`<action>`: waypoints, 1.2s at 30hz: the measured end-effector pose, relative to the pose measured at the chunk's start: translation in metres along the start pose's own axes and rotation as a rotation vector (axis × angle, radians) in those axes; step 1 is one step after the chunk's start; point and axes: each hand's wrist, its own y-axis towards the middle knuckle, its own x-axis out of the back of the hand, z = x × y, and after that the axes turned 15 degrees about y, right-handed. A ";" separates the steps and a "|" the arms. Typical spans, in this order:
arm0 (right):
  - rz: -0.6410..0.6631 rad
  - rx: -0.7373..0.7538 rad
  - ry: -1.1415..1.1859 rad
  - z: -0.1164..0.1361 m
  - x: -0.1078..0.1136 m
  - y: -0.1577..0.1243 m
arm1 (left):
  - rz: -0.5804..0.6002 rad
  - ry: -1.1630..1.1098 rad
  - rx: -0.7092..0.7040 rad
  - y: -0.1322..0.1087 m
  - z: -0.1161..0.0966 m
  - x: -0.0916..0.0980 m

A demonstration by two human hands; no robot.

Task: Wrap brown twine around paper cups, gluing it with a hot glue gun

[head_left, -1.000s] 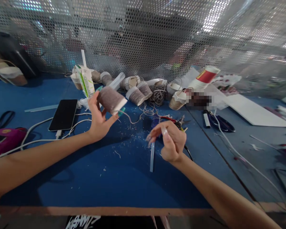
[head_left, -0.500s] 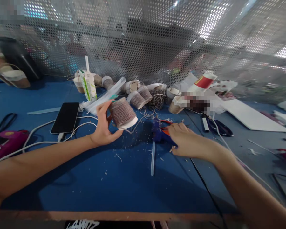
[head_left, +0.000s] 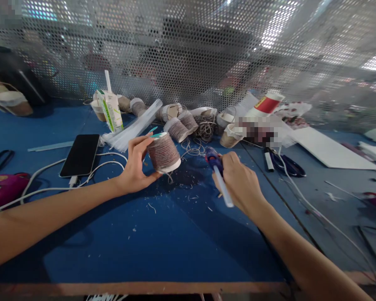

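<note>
My left hand [head_left: 137,167] grips a twine-wrapped paper cup [head_left: 163,154] by its two ends, tilted above the blue table [head_left: 119,234]. White rim shows at the cup's lower right, and a loose twine tail hangs beneath it. Wrapped around a blue glue gun [head_left: 213,158], my right hand [head_left: 240,179] holds it raised to the right of the cup. A clear glue stick [head_left: 224,188] juts from the gun's back end toward me. The gun's nozzle and trigger are hidden or too small to tell. Loose twine [head_left: 192,148] lies behind the cup.
Several twine-wrapped cups [head_left: 177,129] line the back by a perforated metal screen [head_left: 188,54]. A phone [head_left: 80,155] with a white cable, a drink carton [head_left: 111,110] and a magenta glue gun [head_left: 8,188] lie left. Scissors [head_left: 290,165] and white board [head_left: 335,150] lie right.
My right hand has picked the blue glue gun up off the table and turned it, its glue stick now pointing toward the lower right. The left hand still holds the cup, turned slightly.
</note>
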 end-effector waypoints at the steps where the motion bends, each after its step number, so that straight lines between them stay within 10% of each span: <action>1: -0.056 0.030 0.030 -0.005 -0.003 0.001 | -0.006 -0.010 0.002 0.000 0.001 -0.001; 12: -0.546 0.229 0.565 -0.001 -0.015 -0.010 | 0.017 -0.044 0.003 -0.001 0.004 -0.003; 15: -0.473 0.233 0.830 0.013 -0.011 -0.018 | 0.045 -0.043 0.034 0.000 0.001 -0.003; 22: 0.050 -0.268 1.659 0.025 -0.027 -0.019 | 0.128 0.019 0.044 0.004 -0.005 0.005; 36: -0.188 -0.260 1.470 -0.009 -0.049 0.015 | 0.112 0.081 0.024 0.005 -0.007 0.007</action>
